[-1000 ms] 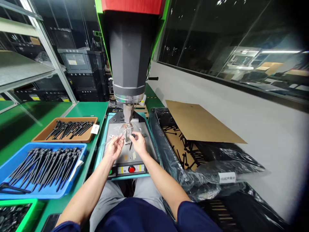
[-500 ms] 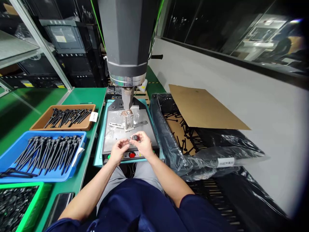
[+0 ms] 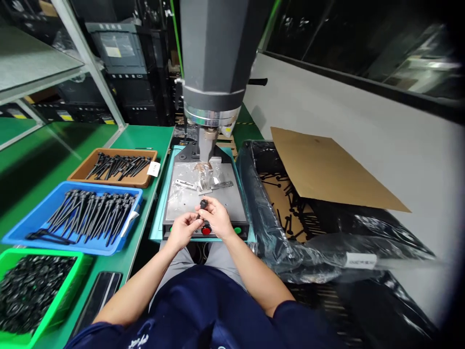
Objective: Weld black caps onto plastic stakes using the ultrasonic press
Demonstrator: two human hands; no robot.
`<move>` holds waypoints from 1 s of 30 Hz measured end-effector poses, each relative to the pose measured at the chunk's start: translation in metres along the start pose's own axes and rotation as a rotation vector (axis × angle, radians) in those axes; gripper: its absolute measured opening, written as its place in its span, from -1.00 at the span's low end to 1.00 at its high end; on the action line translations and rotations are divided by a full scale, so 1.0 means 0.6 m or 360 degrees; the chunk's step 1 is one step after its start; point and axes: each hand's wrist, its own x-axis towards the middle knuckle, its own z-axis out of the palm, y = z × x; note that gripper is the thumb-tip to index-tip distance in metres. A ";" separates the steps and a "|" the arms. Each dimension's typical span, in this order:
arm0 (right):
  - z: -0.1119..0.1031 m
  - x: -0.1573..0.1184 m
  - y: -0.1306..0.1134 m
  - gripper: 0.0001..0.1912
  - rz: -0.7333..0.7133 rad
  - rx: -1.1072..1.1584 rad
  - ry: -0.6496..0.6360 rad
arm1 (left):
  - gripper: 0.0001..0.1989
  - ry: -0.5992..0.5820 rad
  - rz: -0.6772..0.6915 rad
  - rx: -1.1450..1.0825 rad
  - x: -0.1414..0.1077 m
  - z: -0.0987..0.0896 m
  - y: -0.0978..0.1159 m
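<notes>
Over the front of the press's metal plate, my right hand (image 3: 218,219) pinches a black headed part (image 3: 204,204) between thumb and fingers. Its head points up and away from me. Close against it, my left hand (image 3: 184,230) has thumb and fingertips pressed together at the part's lower end, most of which the fingers hide. Just beyond my hands stands a small metal fixture (image 3: 205,183) wrapped in clear film. The grey press head (image 3: 214,58) hangs above, its horn (image 3: 207,145) pointing down at the fixture.
On the left bench are a brown tray (image 3: 145,182) and a blue tray (image 3: 109,248) of black stemmed parts, a green bin (image 3: 54,317) of small black pieces, and a dark phone-like slab (image 3: 98,295). A lined box (image 3: 261,242) with cardboard (image 3: 334,167) stands right. A red button (image 3: 206,231) sits below my hands.
My view has swung left, so the scene sits further right. My hands have come together, and the black part has turned so its head points up, with my left fingers at its lower end.
</notes>
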 end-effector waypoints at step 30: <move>-0.050 -0.061 0.051 -0.45 0.0364 -0.0347 -0.0044 | -0.79 0.0899 -0.0524 0.1979 -0.082 -0.345 0.076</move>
